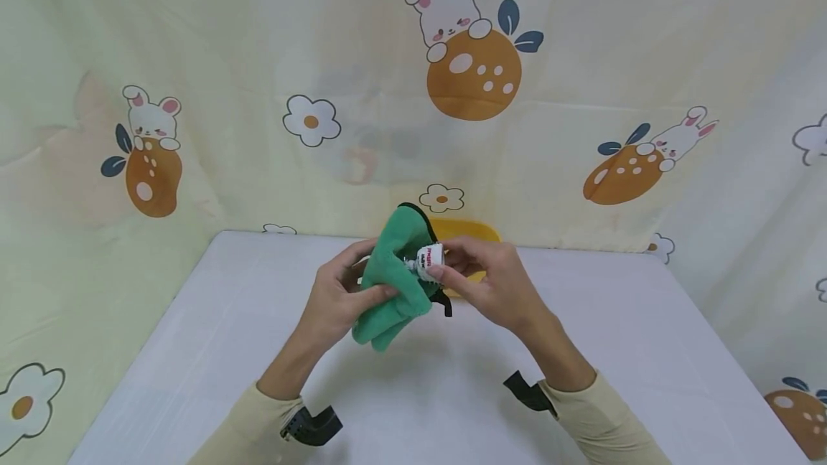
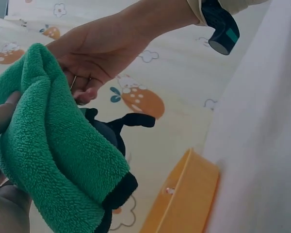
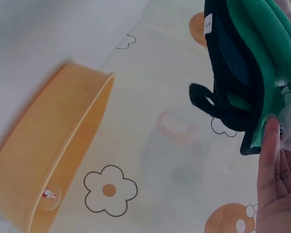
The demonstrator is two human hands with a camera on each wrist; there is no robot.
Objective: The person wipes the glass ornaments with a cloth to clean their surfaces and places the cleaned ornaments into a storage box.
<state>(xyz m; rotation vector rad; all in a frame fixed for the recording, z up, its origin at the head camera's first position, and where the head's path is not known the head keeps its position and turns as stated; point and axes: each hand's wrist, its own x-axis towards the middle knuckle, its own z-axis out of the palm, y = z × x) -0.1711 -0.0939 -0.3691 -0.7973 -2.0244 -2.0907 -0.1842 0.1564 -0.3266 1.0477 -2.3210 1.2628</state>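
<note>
My left hand point(image 1: 332, 296) grips a green terry cloth point(image 1: 390, 253) with dark edging and a hanging loop, thumb on the near side and fingers behind it. Pinched in my right hand point(image 1: 500, 282) is a small clear piece point(image 1: 429, 260) bearing white and red print. In the right wrist view, its narrow stem-like end point(image 3: 287, 94) points into the cloth's folds. Both hands are raised over the table, close together. From the left wrist, the cloth point(image 2: 53, 145) covers most of the left fingers and hides the small piece.
Behind the hands, a yellow container point(image 1: 478, 229) stands on the white table point(image 1: 601, 329). Inside it shows a small round clear thing point(image 3: 49, 196) with a red-and-white picture. A curtain point(image 1: 375, 34) with rabbit and flower prints hangs beyond the table's back edge.
</note>
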